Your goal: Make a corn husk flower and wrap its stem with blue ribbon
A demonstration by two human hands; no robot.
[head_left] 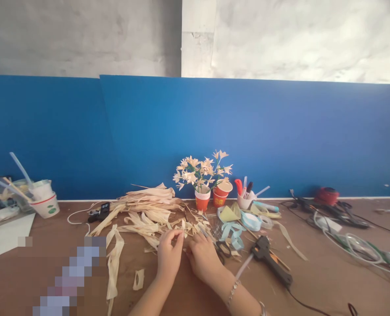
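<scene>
My left hand (169, 253) is closed in a pinch at the middle of the table, with a small pale piece of husk (183, 224) showing at its fingertips. Close beside it, my right hand (204, 255) has its fingers curled down; what they hold, if anything, is hidden. Just beyond both hands lie dried corn husks (152, 206) in a loose heap, with small scraps around them. Black-handled scissors (224, 250) rest right of my right hand. Behind stand pale husk flowers (195, 169) on green stems in a stack of paper cups (202, 202).
A black glue gun (269, 259) with its cable lies at right. Light blue ribbon (234, 232) and a cup of pens (245, 201) are behind it. Cables (352, 245) cover the far right. A white cup (46, 206) stands left, before the blue partition (142, 131).
</scene>
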